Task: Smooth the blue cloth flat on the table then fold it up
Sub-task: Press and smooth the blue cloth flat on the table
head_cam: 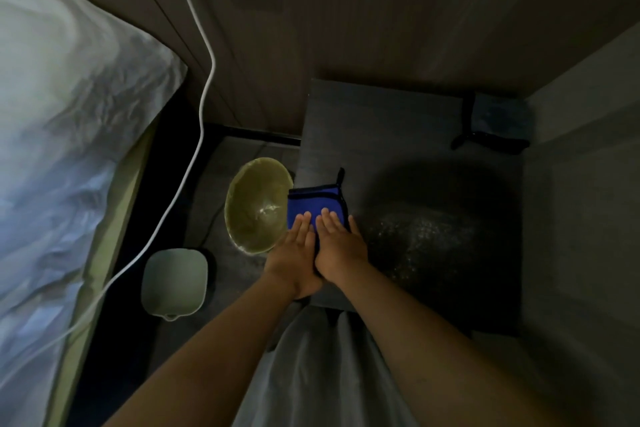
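Both hands lay flat, palms down, fingers straight and side by side, pressing on the blue cloth (317, 205). Left hand (297, 250) covered the cloth's near-left part, right hand (337, 244) the near-right; thumbs nearly touching, nothing gripped, neither hand closed on anything.

Blue cloth sat at the left edge of the dark counter (398, 135), near its front corner, slightly overhanging toward the bowl. It was small, roughly rectangular, bright blue with dark binding along the edges and a short dark loop (341, 177) sticking up at the far right corner. Looked soft and fairly thick; visible part was mostly flat, with a slight ridge along the far edge.

Judgement: smoothing stage, near its end or in progress; cannot tell whether the cloth was already folded once, since the hands hid the near half. Folding likely remained.

Counter surface was matte grey, fine-grained, with a speckled shiny patch (429, 239) on the right in shadow. A dark strap and bluish bundle (498, 125) lay at the far right corner, well apart.

On the floor beside the counter: a round greenish glossy bowl (258, 204), a pale rounded-square container (175, 279). A white cable (204, 87) hung down the wall. Bed (62, 135) with wrinkled white sheet at left.
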The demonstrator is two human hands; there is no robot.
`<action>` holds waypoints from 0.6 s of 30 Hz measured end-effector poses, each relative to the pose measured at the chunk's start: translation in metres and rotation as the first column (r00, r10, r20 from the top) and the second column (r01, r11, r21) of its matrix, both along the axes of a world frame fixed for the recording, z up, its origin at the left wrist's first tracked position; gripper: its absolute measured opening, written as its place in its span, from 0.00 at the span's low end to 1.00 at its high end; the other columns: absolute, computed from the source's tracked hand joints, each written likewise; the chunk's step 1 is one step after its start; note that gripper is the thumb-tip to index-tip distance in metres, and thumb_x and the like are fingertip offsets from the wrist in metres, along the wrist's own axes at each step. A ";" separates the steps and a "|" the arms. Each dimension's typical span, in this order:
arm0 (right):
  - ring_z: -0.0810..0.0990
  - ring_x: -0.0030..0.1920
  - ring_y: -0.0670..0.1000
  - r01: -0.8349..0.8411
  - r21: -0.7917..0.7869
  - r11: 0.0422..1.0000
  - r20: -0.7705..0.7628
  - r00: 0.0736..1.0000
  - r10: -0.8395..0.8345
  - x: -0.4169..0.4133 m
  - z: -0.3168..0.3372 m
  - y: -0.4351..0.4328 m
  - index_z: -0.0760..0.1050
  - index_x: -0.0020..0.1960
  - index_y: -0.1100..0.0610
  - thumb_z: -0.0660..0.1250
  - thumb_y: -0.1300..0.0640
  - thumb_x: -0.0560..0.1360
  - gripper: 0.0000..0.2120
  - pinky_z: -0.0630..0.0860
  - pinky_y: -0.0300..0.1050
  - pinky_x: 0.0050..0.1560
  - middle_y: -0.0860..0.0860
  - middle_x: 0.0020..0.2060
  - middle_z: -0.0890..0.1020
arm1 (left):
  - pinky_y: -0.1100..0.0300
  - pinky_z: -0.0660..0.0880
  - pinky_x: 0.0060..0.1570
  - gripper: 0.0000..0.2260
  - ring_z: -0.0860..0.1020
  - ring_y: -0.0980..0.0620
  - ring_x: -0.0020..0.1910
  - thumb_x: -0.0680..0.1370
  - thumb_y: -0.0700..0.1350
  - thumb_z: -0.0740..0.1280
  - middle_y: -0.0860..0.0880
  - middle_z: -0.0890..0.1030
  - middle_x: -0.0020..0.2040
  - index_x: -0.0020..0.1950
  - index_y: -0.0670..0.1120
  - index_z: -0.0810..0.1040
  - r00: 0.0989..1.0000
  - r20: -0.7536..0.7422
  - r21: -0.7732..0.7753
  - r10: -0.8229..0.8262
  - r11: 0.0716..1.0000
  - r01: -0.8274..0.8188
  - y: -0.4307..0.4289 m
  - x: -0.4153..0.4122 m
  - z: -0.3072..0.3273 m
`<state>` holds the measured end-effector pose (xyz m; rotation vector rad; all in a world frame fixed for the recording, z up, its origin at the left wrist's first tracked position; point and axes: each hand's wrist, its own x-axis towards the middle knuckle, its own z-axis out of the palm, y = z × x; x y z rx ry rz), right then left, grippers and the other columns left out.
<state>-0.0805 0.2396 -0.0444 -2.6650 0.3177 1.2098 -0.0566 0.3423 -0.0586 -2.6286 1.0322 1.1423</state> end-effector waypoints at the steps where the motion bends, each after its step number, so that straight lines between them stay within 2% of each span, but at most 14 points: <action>1: 0.39 0.78 0.48 -0.009 -0.008 1.000 -0.010 1.000 0.009 -0.001 0.000 0.001 0.38 0.79 0.55 0.47 0.51 0.82 0.30 0.36 0.53 0.76 0.50 0.78 0.39 | 0.51 0.42 0.76 0.47 0.36 0.46 0.77 0.73 0.67 0.57 0.42 0.36 0.78 0.77 0.41 0.38 1.000 -0.005 0.003 -0.002 1.000 0.002 0.001 -0.002 0.001; 7: 0.39 0.78 0.51 -0.133 -0.111 0.985 -0.052 0.990 0.128 0.000 0.001 0.002 0.36 0.78 0.58 0.51 0.52 0.82 0.33 0.35 0.53 0.76 0.53 0.78 0.38 | 0.53 0.41 0.76 0.46 0.36 0.46 0.77 0.75 0.65 0.58 0.42 0.36 0.78 0.77 0.40 0.37 0.999 -0.047 -0.035 -0.004 0.999 0.002 -0.001 0.000 0.008; 18: 0.38 0.78 0.51 -0.151 -0.169 0.974 -0.063 0.988 0.143 -0.030 -0.005 -0.043 0.34 0.78 0.57 0.52 0.51 0.82 0.34 0.35 0.54 0.75 0.52 0.78 0.37 | 0.54 0.40 0.74 0.49 0.37 0.46 0.77 0.72 0.68 0.60 0.41 0.38 0.78 0.77 0.39 0.39 0.997 -0.057 -0.011 -0.058 0.998 0.057 -0.049 -0.020 0.012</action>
